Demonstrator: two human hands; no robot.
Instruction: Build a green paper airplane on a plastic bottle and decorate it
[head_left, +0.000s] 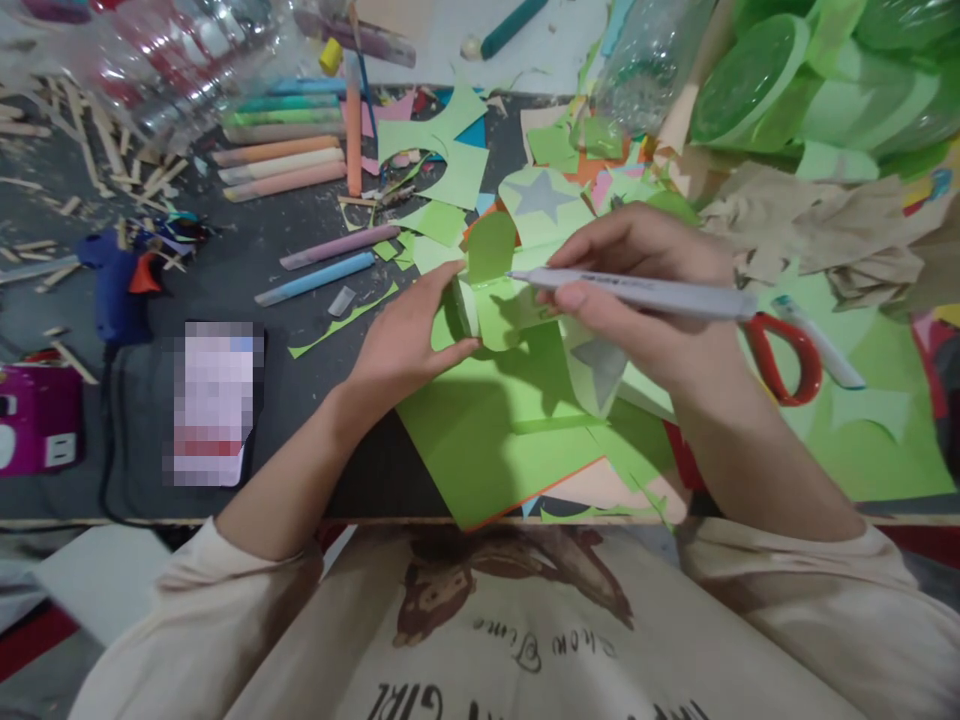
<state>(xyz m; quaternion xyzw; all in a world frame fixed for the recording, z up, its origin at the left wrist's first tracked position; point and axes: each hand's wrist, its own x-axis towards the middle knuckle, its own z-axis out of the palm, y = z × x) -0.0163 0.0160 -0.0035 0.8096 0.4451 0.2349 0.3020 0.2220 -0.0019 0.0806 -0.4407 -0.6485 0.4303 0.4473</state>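
Between the thumb and fingers of my left hand (409,335) is the left end of a light green paper craft (499,312), with a rounded green flap standing at its back. My right hand (637,285) grips a pale grey marker (637,293), its tip pointing left at the back edge of the craft. Grey stars show on pale green paper pieces: one star (541,196) behind the craft, another star (598,362) in front of my right hand. Beneath lies a large green paper sheet (487,450).
Red-handled scissors (784,360) lie right of my right wrist. At left are a blue glue gun (112,285), a phone (214,400) and a purple box (37,420). Several markers (285,165), paper scraps (442,150), wooden sticks (105,130) and crumpled brown paper (817,230) lie farther back.
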